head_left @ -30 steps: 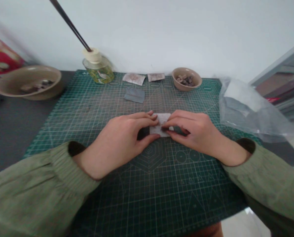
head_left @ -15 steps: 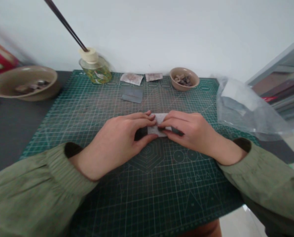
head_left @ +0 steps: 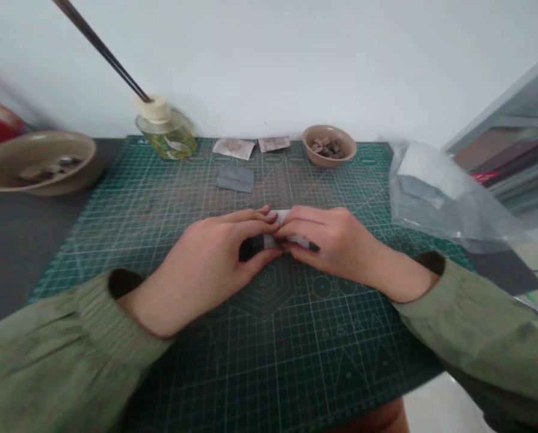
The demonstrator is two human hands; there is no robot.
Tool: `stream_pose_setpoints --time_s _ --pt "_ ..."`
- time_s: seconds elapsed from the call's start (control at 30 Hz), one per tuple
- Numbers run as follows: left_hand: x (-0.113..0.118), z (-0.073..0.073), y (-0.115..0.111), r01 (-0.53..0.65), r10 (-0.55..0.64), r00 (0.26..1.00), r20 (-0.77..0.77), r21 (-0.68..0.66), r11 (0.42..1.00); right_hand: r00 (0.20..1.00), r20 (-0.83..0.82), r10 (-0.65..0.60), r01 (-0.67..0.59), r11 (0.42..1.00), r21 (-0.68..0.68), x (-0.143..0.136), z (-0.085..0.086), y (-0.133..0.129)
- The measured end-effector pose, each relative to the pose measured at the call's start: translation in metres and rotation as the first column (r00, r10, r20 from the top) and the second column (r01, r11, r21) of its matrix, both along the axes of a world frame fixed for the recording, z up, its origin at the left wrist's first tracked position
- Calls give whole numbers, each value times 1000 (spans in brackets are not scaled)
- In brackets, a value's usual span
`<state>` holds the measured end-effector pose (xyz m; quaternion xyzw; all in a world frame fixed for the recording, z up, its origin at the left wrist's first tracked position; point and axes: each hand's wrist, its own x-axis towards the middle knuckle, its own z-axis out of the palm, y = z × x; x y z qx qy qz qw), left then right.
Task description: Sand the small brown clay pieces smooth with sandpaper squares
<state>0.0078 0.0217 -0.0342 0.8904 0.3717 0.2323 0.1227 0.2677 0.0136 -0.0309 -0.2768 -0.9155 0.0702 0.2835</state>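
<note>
Holding thin pale sheet [head_left: 282, 214] between hands [head_left: 219, 252] [head_left: 334, 237] — gridded green mat [head_left: 269, 373] beneath.

Open cutting mat [head_left: 269, 358] lies on the body side of the left hand [head_left: 210, 261] and right hand [head_left: 336, 243], which nearly meet, blocking the middle. Beyond them, a bare strip runs to the grey sheet [head_left: 236, 179], pale papers [head_left: 233, 148] and small bowl [head_left: 327, 160]; the bottle [head_left: 167, 135] obstructs past the left hand, the plastic bag [head_left: 445, 192] right of the right hand.

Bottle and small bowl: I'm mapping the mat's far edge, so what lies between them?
In the head view, a larger stained piece lies nearer the bottle and a smaller stained piece nearer the bowl, with a grey piece in front.
</note>
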Motion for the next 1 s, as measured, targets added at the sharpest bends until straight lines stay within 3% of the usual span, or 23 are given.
stream_pose_setpoints --time_s 0.2,0.3,0.37,0.47,0.53,0.63,0.73,1.0 --pt "-2 -2 1 0 0 1000 -17 -3 1000 996 0 -89 89 995 -36 -2 -1 1" --pt "-3 -2 2 6 -6 1000 -12 -9 1000 971 -201 -127 92 980 -176 -5 4 2" --pt "-1 2 2 1 0 999 42 -21 1000 909 -354 -222 78 922 -379 -4 10 2" --pt "2 10 -3 -18 24 976 219 -28 999 823 -475 -310 -96 749 -656 -1 17 -2" --pt "5 16 -8 -25 29 945 326 -17 1000 785 -523 -331 -206 657 -725 1 20 -4" --pt "5 22 -16 -20 9 922 387 23 1000 753 -562 -341 -285 600 -747 0 20 -7" --pt "4 24 -20 11 -39 909 414 69 998 744 -584 -324 -322 593 -739 -1 21 -7" --pt "4 29 -22 102 -180 862 475 186 977 741 -611 -279 -324 649 -689 -1 22 -11"
